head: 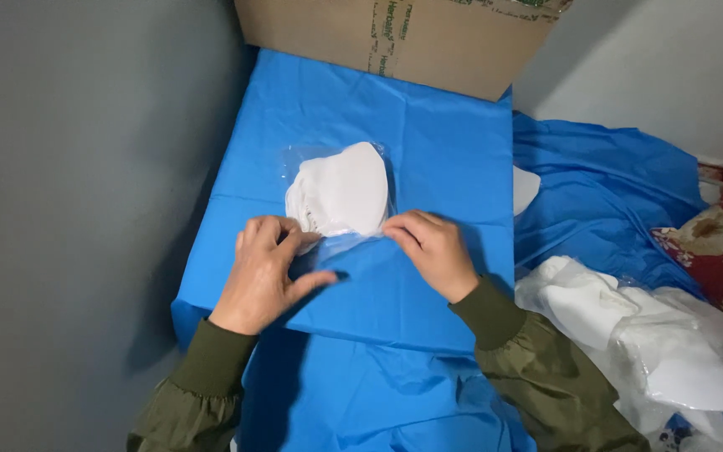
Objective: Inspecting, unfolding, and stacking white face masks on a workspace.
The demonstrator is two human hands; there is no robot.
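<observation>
Blue-covered table (428,142), clear bag of masks (340,194) pinched between left hand (268,268), right hand (433,251)

Both hands, left hand (265,268) and right hand (434,251), pinch a clear bag of white masks (340,192) on blue sheet (428,142).

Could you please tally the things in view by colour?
Blue: 1, the cloth under the hands
White: 3, the bagged stack of masks, a loose piece, a bagged heap
Brown: 1, the cardboard box
Total: 5
</observation>
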